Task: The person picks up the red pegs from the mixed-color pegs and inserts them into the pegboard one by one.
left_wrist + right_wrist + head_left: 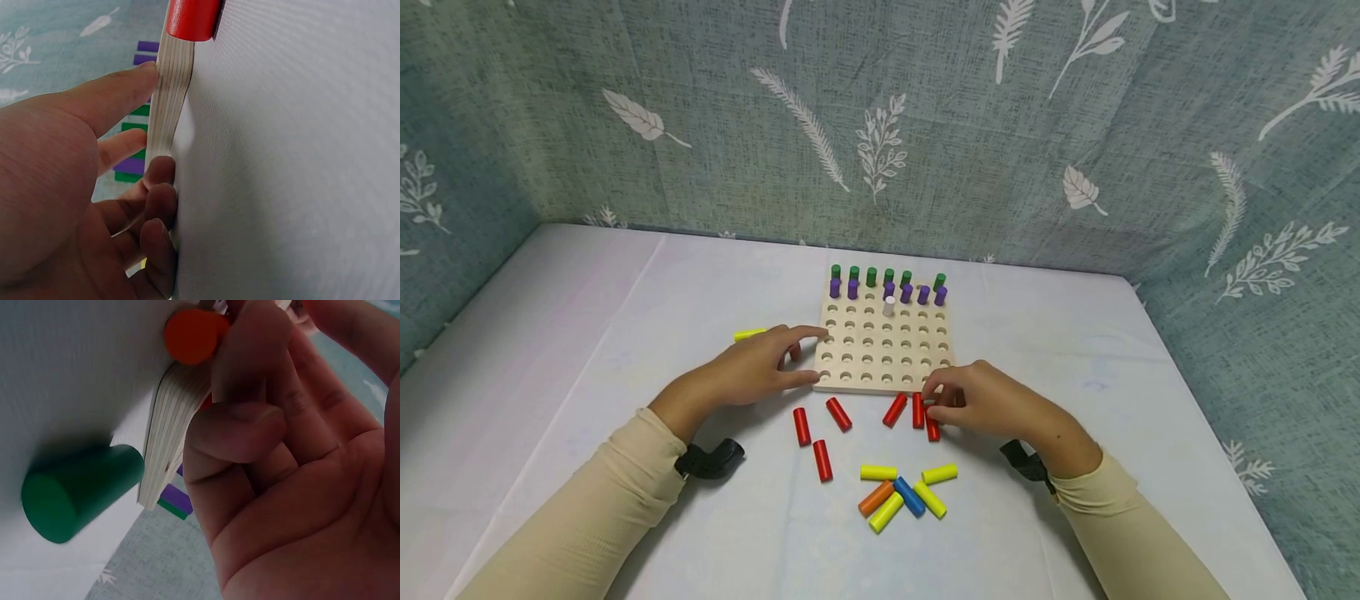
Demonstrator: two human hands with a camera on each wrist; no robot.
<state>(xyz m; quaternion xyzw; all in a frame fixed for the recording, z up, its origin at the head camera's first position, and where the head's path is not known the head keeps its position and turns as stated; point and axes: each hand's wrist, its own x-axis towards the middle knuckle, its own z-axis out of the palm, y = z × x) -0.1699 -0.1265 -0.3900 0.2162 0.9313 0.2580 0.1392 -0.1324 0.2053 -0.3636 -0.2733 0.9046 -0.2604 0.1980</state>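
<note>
A pale wooden peg board (859, 383) lies mid-table. My left hand (752, 367) is at its left edge, thumb and index finger spread against the side; the left wrist view shows the thumb tip (150, 70) on the layered edge. At the near right corner my right hand (981, 400) bends its fingers over red pegs (918, 410). Its thumb overlaps the rightmost red peg (933, 429); I cannot tell whether it is gripped. The right wrist view shows an orange-red peg end (190, 336) beside curled fingers, and a green peg (81, 490) lying near that hand.
Green pegs (871, 277) and purple pegs (907, 293) stand in the far rows, with a white peg (889, 307) before them. Loose red pegs (822, 460) lie nearer, then several yellow pegs (878, 472), an orange peg (876, 499) and a blue peg (909, 497). One yellow peg (749, 334) lies left.
</note>
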